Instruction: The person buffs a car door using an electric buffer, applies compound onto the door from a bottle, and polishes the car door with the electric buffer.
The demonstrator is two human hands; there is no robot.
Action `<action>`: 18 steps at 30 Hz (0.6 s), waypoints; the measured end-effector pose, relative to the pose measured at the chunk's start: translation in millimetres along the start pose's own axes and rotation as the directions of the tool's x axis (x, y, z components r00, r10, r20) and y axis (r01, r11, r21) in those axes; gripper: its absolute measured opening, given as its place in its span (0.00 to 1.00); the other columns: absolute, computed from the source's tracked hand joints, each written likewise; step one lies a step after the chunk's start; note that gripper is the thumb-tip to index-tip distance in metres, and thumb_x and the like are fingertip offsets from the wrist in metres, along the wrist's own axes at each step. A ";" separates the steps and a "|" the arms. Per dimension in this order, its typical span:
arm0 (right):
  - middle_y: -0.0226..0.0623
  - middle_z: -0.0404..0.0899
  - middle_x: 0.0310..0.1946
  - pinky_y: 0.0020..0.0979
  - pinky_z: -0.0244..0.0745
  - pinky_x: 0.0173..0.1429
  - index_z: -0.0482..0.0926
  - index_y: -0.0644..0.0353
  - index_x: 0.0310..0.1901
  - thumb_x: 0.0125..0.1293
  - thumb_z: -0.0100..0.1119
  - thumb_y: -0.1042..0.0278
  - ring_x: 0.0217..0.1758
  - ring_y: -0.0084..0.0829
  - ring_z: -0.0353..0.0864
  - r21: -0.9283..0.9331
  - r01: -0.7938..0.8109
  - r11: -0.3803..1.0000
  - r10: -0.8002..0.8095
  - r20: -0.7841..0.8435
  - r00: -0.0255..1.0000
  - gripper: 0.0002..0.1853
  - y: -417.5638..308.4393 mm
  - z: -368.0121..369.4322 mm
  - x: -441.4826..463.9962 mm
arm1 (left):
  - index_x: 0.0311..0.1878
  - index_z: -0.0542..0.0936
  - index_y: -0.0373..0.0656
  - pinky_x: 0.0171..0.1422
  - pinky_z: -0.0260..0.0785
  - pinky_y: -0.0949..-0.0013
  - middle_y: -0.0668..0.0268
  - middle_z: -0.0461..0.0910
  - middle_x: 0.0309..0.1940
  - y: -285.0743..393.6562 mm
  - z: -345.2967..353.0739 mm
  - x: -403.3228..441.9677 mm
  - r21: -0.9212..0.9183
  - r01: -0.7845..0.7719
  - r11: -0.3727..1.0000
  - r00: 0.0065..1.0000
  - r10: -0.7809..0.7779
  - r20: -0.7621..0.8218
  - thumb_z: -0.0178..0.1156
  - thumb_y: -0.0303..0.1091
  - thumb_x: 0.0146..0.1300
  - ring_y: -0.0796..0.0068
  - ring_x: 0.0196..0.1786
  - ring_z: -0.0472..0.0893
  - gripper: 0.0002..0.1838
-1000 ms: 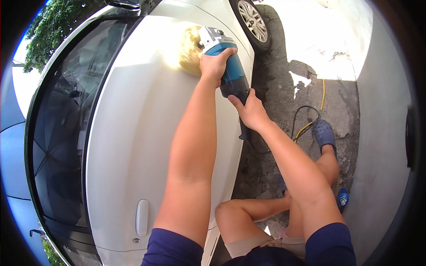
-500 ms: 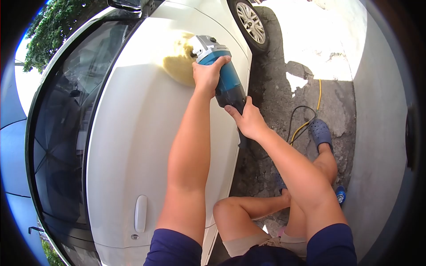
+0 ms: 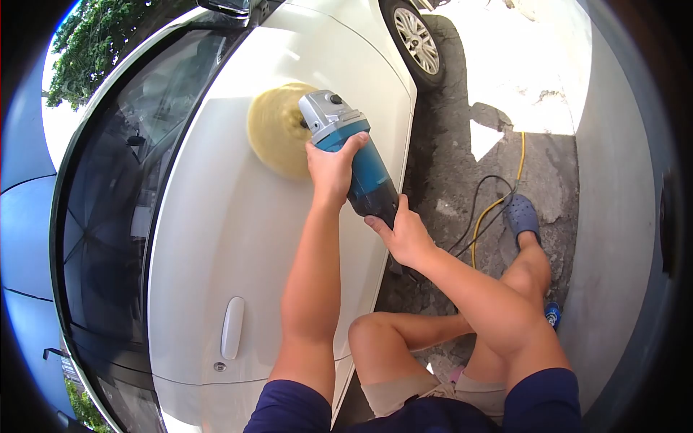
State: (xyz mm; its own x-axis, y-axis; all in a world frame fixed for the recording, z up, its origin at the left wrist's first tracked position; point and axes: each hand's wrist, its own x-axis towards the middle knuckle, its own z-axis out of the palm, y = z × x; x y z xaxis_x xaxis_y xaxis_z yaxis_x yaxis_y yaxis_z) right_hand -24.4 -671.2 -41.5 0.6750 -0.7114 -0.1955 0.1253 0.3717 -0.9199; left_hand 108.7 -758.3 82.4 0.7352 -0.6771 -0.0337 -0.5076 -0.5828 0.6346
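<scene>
A polisher (image 3: pixel 370 170) with a grey metal head, blue body and black rear grip lies across a white car door (image 3: pixel 238 238). Its round yellow pad (image 3: pixel 278 133) rests against the door panel and looks blurred, as if spinning. My left hand (image 3: pixel 334 167) is wrapped around the blue body just behind the metal head. Farther back, my right hand (image 3: pixel 408 232) grips the black rear end, thumb on top. The undersides of both hands' grips are hidden.
A door handle (image 3: pixel 232 328) and dark side window (image 3: pixel 108 216) belong to the car; its wheel (image 3: pixel 415 40) is at the top. Yellow and black cords (image 3: pixel 485 220) lie on cracked concrete beside my clog (image 3: pixel 522 215). A blue-labelled object (image 3: pixel 553 315) stands near a grey wall (image 3: pixel 621 238).
Both hands have drawn the polisher back along the door, nearer to me and towards the handle. More of the yellow pad shows now. The view has shifted slightly.
</scene>
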 end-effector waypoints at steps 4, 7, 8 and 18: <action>0.71 0.88 0.43 0.55 0.86 0.53 0.64 0.76 0.64 0.79 0.68 0.41 0.48 0.67 0.92 0.040 -0.009 0.999 0.006 0.060 0.998 0.40 -15.3 -12.7 -14.6 | 0.66 0.69 0.27 0.55 0.87 0.58 0.47 0.82 0.55 19.0 -3.9 -19.8 0.006 0.013 1.000 0.999 -0.013 -0.032 0.85 0.46 0.53 0.60 0.51 0.88 0.47; 0.70 0.88 0.44 0.55 0.85 0.54 0.63 0.76 0.66 0.79 0.68 0.42 0.49 0.67 0.92 0.064 -0.030 0.998 0.023 0.103 0.994 0.40 -19.2 -18.4 -20.3 | 0.66 0.69 0.28 0.55 0.86 0.59 0.47 0.82 0.55 20.9 -5.4 -26.1 0.007 0.026 1.000 0.998 -0.025 -0.050 0.85 0.45 0.54 0.62 0.52 0.88 0.47; 0.69 0.88 0.44 0.54 0.85 0.55 0.63 0.76 0.67 0.79 0.68 0.42 0.50 0.67 0.92 0.071 -0.043 0.997 0.034 0.121 0.992 0.41 -21.5 -21.2 -23.0 | 0.66 0.69 0.28 0.55 0.86 0.59 0.48 0.82 0.55 22.4 -6.2 -28.5 0.010 0.034 0.999 0.998 -0.034 -0.052 0.85 0.45 0.54 0.62 0.52 0.88 0.47; 0.70 0.86 0.54 0.54 0.83 0.63 0.59 0.73 0.75 0.79 0.69 0.44 0.59 0.66 0.89 0.106 -0.111 0.988 0.082 0.249 0.965 0.44 -38.3 -41.8 -47.6 | 0.71 0.69 0.31 0.61 0.85 0.56 0.51 0.81 0.57 42.3 -13.3 -60.3 -0.016 0.062 0.998 0.995 -0.063 -0.083 0.83 0.41 0.57 0.61 0.56 0.86 0.45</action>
State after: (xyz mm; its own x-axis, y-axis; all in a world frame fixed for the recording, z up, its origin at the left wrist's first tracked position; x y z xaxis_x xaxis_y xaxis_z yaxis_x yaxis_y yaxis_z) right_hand -91.7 -676.4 -11.1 0.8426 -0.5077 -0.1796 0.1257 0.5096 -0.8512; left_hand 48.9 -736.2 121.5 0.8007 -0.5990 -0.0097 -0.4534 -0.6165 0.6437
